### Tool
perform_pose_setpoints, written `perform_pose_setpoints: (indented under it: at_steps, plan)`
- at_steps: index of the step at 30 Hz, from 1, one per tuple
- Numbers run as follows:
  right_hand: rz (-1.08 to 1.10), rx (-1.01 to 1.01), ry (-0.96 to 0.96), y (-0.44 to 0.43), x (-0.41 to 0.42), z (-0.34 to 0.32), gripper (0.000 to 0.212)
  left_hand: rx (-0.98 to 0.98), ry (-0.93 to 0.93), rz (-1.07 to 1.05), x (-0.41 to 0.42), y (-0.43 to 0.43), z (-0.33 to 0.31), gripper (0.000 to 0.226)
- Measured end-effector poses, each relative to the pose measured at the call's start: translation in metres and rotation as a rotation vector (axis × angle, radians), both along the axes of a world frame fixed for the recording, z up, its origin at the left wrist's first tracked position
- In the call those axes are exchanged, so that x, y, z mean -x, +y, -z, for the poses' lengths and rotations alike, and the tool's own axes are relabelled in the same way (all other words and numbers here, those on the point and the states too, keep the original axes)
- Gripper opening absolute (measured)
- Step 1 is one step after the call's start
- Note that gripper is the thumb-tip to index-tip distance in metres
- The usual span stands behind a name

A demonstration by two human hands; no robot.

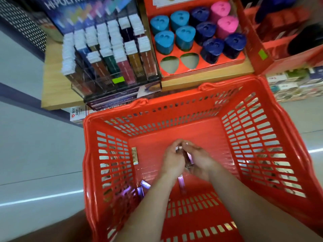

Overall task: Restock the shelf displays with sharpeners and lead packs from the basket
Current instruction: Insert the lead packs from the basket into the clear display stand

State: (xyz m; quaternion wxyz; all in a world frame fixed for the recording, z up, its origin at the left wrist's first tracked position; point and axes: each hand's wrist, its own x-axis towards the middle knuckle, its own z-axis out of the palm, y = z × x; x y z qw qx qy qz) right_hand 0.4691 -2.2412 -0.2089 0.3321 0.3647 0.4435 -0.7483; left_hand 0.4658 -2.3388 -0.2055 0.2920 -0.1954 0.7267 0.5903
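Down in the red basket, the person's left hand and right hand meet over the floor of it. Both sets of fingers curl inward and clamp a bundle of lead packs between the palms, fingertips nearly touching at the top. Motion blur hides how many packs the bundle holds.

A gold lead pack stands against the basket's left wall. Purple lead packs lie near the left forearm, and another purple pack lies between the wrists.

Beyond the basket, on the wooden shelf, an acrylic lead display holds rows of white-capped packs. Just beside it, a red sharpener tray carries light blue, navy and pink sharpeners, with two open cut-outs at its front left.
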Motion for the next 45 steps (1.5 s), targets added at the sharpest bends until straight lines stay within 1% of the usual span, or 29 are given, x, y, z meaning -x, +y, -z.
perform_pose_setpoints:
  at_steps: [2,4,6,7,9,10,11,12,14,15,17,19,20,21,22,23,25,26,27,30,33,36,39,41,45]
  plan:
    - [-0.003,-0.053,0.031,0.005,-0.002,0.005,0.020,0.143,0.067,0.194,0.003,0.002,0.003,0.046]
    - [-0.046,-0.051,0.057,0.008,0.000,0.007,0.021,0.248,0.096,0.257,0.007,0.002,-0.001,0.050]
    - [-0.077,-0.043,0.061,0.010,0.003,0.010,0.020,0.278,0.165,0.249,0.011,-0.001,0.003,0.050]
    - [-0.090,-0.043,0.057,0.012,0.006,0.010,0.019,0.262,0.175,0.213,0.015,-0.004,0.007,0.050]
    - [-0.142,-0.046,0.071,0.020,0.009,0.014,0.021,0.210,0.115,0.131,0.023,-0.010,0.020,0.051]
    - [-0.180,-0.059,0.085,0.024,0.010,0.015,0.022,0.234,0.116,0.142,0.025,-0.015,0.026,0.051]
    - [-0.205,-0.080,0.092,0.028,0.011,0.017,0.022,0.315,0.169,0.225,0.026,-0.020,0.033,0.052]
    - [-0.207,-0.100,0.086,0.032,0.011,0.018,0.020,0.432,0.244,0.370,0.027,-0.025,0.040,0.054]
    - [-0.148,-0.123,0.038,0.039,0.012,0.020,0.018,0.631,0.381,0.671,0.024,-0.034,0.053,0.059]
    - [-0.109,-0.126,0.007,0.043,0.013,0.020,0.018,0.684,0.407,0.778,0.022,-0.037,0.058,0.059]
    - [-0.048,-0.137,-0.063,0.047,0.013,0.019,0.017,0.730,0.446,0.853,0.021,-0.041,0.064,0.048]
    - [0.007,-0.139,-0.130,0.050,0.014,0.016,0.016,0.768,0.449,0.881,0.024,-0.040,0.061,0.028]
    - [0.029,-0.134,-0.154,0.050,0.015,0.014,0.017,0.779,0.399,0.860,0.025,-0.038,0.058,0.019]
    - [0.045,-0.131,-0.167,0.050,0.016,0.011,0.017,0.770,0.325,0.787,0.026,-0.038,0.054,0.014]
    - [0.049,-0.139,-0.167,0.048,0.016,0.007,0.015,0.728,0.234,0.669,0.028,-0.037,0.049,0.011]
    - [0.036,-0.163,-0.148,0.046,0.016,0.003,0.015,0.639,0.137,0.529,0.030,-0.036,0.042,0.014]
    - [-0.008,-0.216,-0.070,0.041,0.014,-0.007,0.021,0.325,-0.012,0.264,0.032,-0.032,0.023,0.020]
    - [-0.015,-0.216,-0.026,0.036,0.014,-0.014,0.022,0.195,-0.041,0.171,0.034,-0.030,0.010,0.019]
    - [-0.006,-0.191,0.016,0.031,0.014,-0.023,0.021,0.108,-0.043,0.110,0.035,-0.027,-0.005,0.017]
    - [0.095,-0.073,0.110,0.018,0.022,-0.056,0.016,-0.025,0.034,0.037,0.039,-0.022,-0.053,0.019]
    - [0.146,-0.043,0.201,0.012,0.032,-0.094,0.018,-0.010,0.156,0.131,0.044,-0.027,-0.098,0.018]
    - [0.114,-0.053,0.329,0.006,0.038,-0.135,0.015,0.038,0.292,0.220,0.054,-0.040,-0.143,0.019]
    - [0.023,-0.056,0.480,-0.002,0.042,-0.173,0.016,0.121,0.416,0.185,0.066,-0.058,-0.192,0.015]
    - [-0.054,-0.067,0.558,-0.011,0.044,-0.193,0.019,0.168,0.473,0.211,0.071,-0.073,-0.227,0.016]
    - [-0.262,-0.158,0.729,-0.027,0.049,-0.227,0.020,0.208,0.504,0.265,0.074,-0.104,-0.273,0.015]
